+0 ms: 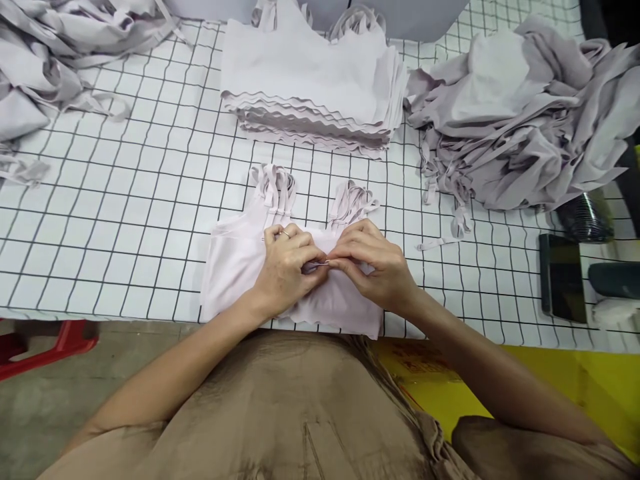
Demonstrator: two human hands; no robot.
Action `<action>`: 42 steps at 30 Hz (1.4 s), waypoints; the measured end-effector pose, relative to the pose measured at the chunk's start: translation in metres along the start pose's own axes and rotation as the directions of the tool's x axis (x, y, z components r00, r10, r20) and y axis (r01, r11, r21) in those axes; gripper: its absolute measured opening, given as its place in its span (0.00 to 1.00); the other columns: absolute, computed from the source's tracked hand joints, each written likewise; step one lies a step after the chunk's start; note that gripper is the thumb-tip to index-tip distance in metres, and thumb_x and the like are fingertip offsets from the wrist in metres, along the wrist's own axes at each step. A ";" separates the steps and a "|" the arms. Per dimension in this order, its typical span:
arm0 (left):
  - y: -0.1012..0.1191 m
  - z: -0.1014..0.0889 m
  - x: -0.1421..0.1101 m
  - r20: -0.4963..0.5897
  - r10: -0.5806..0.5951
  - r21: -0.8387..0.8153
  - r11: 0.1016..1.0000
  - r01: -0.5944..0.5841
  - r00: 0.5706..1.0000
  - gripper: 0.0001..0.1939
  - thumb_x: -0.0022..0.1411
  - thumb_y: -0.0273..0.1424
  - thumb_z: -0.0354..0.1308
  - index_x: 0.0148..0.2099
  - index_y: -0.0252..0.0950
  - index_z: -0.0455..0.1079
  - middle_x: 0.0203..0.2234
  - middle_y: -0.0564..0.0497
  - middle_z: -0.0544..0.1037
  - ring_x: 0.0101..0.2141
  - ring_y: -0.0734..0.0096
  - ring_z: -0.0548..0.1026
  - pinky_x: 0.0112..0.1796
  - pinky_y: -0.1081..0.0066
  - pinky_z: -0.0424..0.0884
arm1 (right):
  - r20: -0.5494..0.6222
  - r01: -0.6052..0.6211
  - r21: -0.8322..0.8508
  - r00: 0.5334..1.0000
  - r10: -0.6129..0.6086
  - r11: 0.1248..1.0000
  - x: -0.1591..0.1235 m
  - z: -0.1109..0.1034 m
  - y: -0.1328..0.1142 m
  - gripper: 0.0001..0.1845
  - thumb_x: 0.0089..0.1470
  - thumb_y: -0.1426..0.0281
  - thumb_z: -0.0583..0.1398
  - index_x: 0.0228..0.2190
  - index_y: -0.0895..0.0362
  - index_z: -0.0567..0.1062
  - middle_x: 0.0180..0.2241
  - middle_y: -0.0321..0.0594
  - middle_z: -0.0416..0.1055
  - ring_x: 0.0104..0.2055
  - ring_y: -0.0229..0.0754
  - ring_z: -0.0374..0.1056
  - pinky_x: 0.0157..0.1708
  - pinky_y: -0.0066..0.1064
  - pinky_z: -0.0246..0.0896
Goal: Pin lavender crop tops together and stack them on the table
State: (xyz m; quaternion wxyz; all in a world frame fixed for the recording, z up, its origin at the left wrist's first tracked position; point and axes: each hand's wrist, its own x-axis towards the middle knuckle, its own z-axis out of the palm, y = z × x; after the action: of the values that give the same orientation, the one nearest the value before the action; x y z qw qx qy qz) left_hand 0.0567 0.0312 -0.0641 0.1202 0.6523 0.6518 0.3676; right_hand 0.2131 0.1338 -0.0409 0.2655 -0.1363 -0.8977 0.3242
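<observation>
A pale lilac strappy top (235,267) lies flat near the front edge of the gridded table (125,220), its bunched straps (275,183) pointing away from me. Both my hands rest on its middle. My left hand (287,267), a ring on one finger, is curled with fingertips pinched together. My right hand (373,263) meets it fingertip to fingertip, also pinched. Between the two pinches shows a thin small metallic item, too small to name, held against the fabric.
A neat stack of the same tops (310,87) sits behind. Loose heaps of lilac garments lie at the right (525,113) and far left (45,60). A dark phone (560,277) and dark objects lie at the right edge. A red stool (55,343) stands below left.
</observation>
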 end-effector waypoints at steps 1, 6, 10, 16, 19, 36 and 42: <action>0.000 0.000 0.000 -0.008 0.006 -0.002 1.000 -0.006 1.000 0.07 0.61 0.29 0.63 0.30 0.38 0.73 0.24 0.56 0.74 0.33 0.67 0.68 0.45 0.59 0.53 | 0.004 -0.005 -0.002 1.000 0.005 1.000 0.000 0.000 0.000 0.08 0.60 0.77 0.60 0.31 0.55 0.76 0.27 0.39 0.75 0.36 0.44 0.65 0.39 0.42 0.63; 0.000 0.001 0.000 -0.017 0.002 -0.004 1.000 -0.002 1.000 0.07 0.60 0.29 0.64 0.29 0.38 0.73 0.23 0.56 0.74 0.33 0.67 0.68 0.44 0.59 0.53 | 0.000 -0.020 0.006 1.000 0.020 1.000 -0.001 0.000 0.000 0.07 0.60 0.76 0.60 0.31 0.56 0.76 0.26 0.40 0.74 0.36 0.44 0.65 0.39 0.42 0.63; 0.000 0.001 0.000 0.011 -0.021 0.000 1.000 0.021 1.000 0.08 0.61 0.29 0.63 0.28 0.38 0.73 0.24 0.56 0.74 0.33 0.67 0.68 0.44 0.59 0.53 | -0.002 -0.045 0.016 0.999 0.045 0.999 -0.001 0.000 -0.001 0.07 0.61 0.74 0.60 0.31 0.55 0.76 0.26 0.40 0.74 0.36 0.44 0.65 0.38 0.41 0.64; 0.001 0.000 0.001 0.019 -0.028 0.002 1.000 0.028 0.999 0.08 0.61 0.29 0.63 0.28 0.38 0.73 0.23 0.56 0.74 0.33 0.67 0.67 0.45 0.58 0.52 | -0.004 -0.062 0.024 0.998 0.062 0.998 -0.001 0.001 0.000 0.08 0.61 0.74 0.59 0.30 0.55 0.77 0.26 0.39 0.73 0.36 0.44 0.65 0.39 0.42 0.64; 0.001 -0.001 0.001 0.049 -0.049 0.010 0.999 0.048 0.998 0.08 0.61 0.30 0.63 0.28 0.38 0.73 0.23 0.56 0.73 0.33 0.67 0.67 0.45 0.58 0.52 | 0.002 -0.079 0.038 0.997 0.079 0.996 -0.001 0.001 0.000 0.08 0.61 0.73 0.60 0.30 0.54 0.77 0.26 0.39 0.73 0.36 0.44 0.65 0.38 0.41 0.65; 0.000 0.001 0.001 0.009 -0.039 -0.007 0.999 0.039 0.999 0.07 0.59 0.29 0.64 0.28 0.38 0.74 0.23 0.56 0.74 0.33 0.67 0.68 0.45 0.59 0.53 | -0.009 -0.084 0.055 0.996 0.084 0.995 -0.002 0.002 0.000 0.09 0.61 0.74 0.60 0.29 0.54 0.77 0.26 0.39 0.72 0.35 0.44 0.65 0.37 0.40 0.64; 0.001 0.001 0.001 0.021 -0.052 -0.005 0.999 0.052 0.998 0.08 0.60 0.29 0.64 0.28 0.38 0.73 0.23 0.56 0.74 0.32 0.67 0.67 0.45 0.58 0.52 | -0.028 -0.094 0.080 0.995 0.096 0.992 -0.001 0.002 -0.001 0.08 0.60 0.74 0.60 0.30 0.54 0.78 0.26 0.39 0.73 0.35 0.44 0.65 0.37 0.41 0.64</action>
State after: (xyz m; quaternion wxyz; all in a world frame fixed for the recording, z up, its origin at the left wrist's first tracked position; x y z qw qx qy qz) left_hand 0.0581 0.0326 -0.0641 0.1386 0.6385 0.6663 0.3595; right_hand 0.2128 0.1311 -0.0422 0.2692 -0.1735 -0.8724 0.3693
